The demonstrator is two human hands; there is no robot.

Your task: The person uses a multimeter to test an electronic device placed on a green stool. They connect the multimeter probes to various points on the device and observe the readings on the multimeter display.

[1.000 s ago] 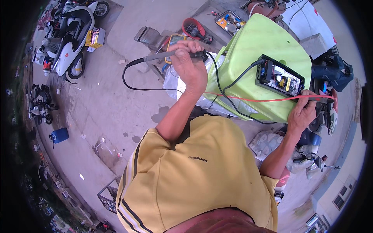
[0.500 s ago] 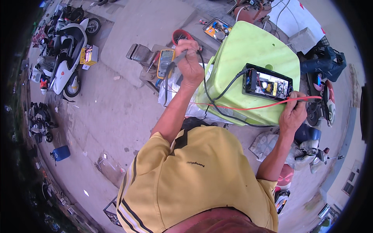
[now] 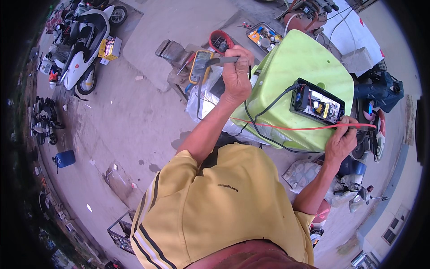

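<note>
Gripping a probe tool (image 3: 222, 59) in a clenched left hand (image 3: 236, 76), the person's right hand (image 3: 341, 140) pinches a red probe (image 3: 358, 127) beside the open black circuit box (image 3: 317, 101) on the green plastic stool (image 3: 295, 71); a yellow multimeter (image 3: 200, 66) lies nearby.

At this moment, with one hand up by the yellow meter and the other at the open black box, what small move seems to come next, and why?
Probably bring the left hand with its grey tool back to the open black box. That hand is raised beside the yellow multimeter, away from the box, while the right hand holds the red lead at the box's edge.
</note>
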